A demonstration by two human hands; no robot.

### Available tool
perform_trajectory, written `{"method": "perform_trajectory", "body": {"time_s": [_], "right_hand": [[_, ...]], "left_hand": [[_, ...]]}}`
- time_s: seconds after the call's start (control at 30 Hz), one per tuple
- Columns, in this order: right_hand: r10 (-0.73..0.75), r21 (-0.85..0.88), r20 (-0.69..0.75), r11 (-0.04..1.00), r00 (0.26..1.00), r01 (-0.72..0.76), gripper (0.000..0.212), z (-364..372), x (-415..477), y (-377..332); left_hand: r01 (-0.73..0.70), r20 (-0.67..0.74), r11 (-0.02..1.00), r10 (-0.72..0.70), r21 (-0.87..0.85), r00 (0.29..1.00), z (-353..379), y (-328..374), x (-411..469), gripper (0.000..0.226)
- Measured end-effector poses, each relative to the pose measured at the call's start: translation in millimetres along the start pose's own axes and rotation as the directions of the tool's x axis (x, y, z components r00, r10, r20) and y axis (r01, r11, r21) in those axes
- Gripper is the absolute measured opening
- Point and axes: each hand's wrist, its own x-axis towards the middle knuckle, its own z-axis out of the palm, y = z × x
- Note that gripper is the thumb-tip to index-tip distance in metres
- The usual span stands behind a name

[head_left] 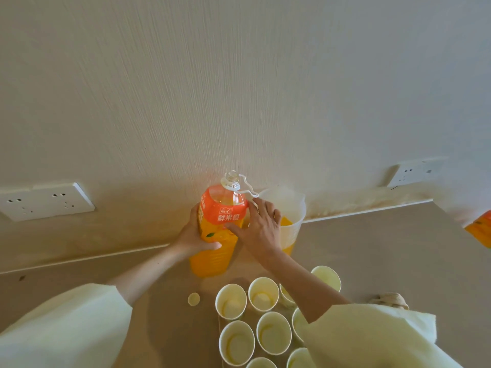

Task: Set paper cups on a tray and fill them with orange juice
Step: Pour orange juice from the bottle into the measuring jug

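Nearest us, empty paper cups [273, 332] stood clustered, a cap [193, 299] left of them. Beyond, our left hand [195, 239] and right hand [261, 231] both gripped the upright juice bottle [212, 258] on the table [372, 248], with a part-filled pitcher [288, 201] just behind.

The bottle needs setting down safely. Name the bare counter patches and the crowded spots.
Widest bare counter lies right of the pitcher, up to the second bottle at the frame's edge. Another strip runs left of the juice bottle, behind the left forearm. Crowded: paper cups packed in front, the cap beside them.
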Motion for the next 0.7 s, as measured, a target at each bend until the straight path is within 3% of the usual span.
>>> {"method": "perform_trajectory", "body": {"time_s": [0.23, 0.43, 0.7], "right_hand": [[0.006, 0.07, -0.008, 0.998, 1.0, -0.006, 0.1, 13, -1, -6], [0.011, 0.099, 0.001, 0.995, 1.0, -0.011, 0.097, 23, 3, -16], [0.06, 0.275, 0.058, 0.959, 0.997, -0.073, 0.067, 35, 0, -25]], "left_hand": [[-0.015, -0.027, 0.996, 0.012, -0.085, 1.0, 14, -15, 4, 0.11], [0.037, 0.024, 0.991, -0.034, -0.126, 0.999, 7, -34, 10, 0.109], [0.078, 0.022, 0.995, -0.077, -0.062, 0.997, 6, -45, 14, 0.103]]}}
